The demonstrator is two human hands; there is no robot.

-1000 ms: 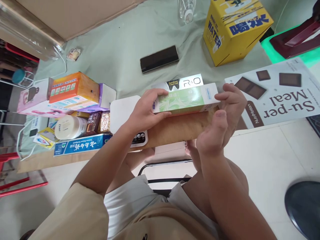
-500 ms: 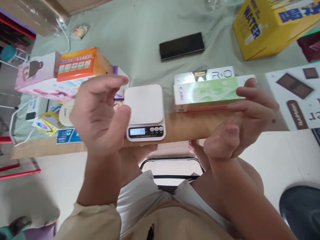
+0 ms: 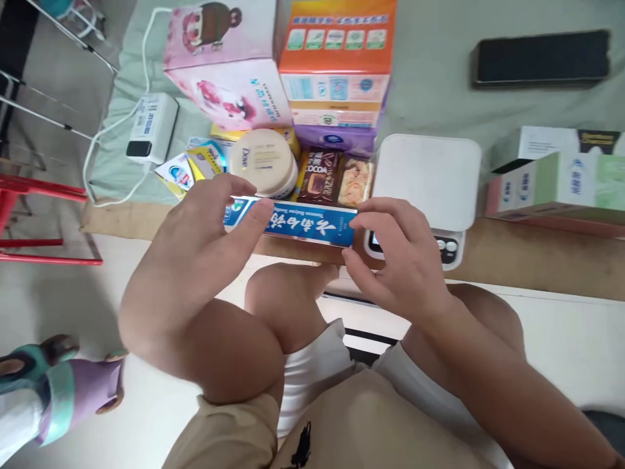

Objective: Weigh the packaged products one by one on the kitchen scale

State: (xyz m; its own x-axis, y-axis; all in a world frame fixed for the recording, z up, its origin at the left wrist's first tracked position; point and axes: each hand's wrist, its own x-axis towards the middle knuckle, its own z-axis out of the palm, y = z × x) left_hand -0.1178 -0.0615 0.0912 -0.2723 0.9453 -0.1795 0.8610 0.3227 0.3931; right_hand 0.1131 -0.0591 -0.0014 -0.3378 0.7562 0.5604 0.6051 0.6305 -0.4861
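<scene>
A long blue toothpaste box (image 3: 308, 223) with white lettering lies level at the table's front edge. My left hand (image 3: 195, 241) pinches its left end between thumb and fingers. At the other end my right hand (image 3: 400, 257) has its thumb and fingertips around the box's end. A white kitchen scale (image 3: 428, 179) is just right of the box; my right hand covers part of its display and buttons. Behind the box sit a round cream Dove jar (image 3: 263, 161), a brown cocoa packet (image 3: 318, 176) and a small wrapped snack (image 3: 355, 182).
A pink-white carton (image 3: 229, 85) and an orange pack (image 3: 336, 65) stand at the back. A white power bank (image 3: 152, 128) with a cable is at left. On the right lie a black phone (image 3: 541, 58) and a green-white box (image 3: 561, 185) beside another box.
The view has swung left. My right hand has left the green-white box and come over to the blue toothpaste box. My left hand has closed on that box too.
</scene>
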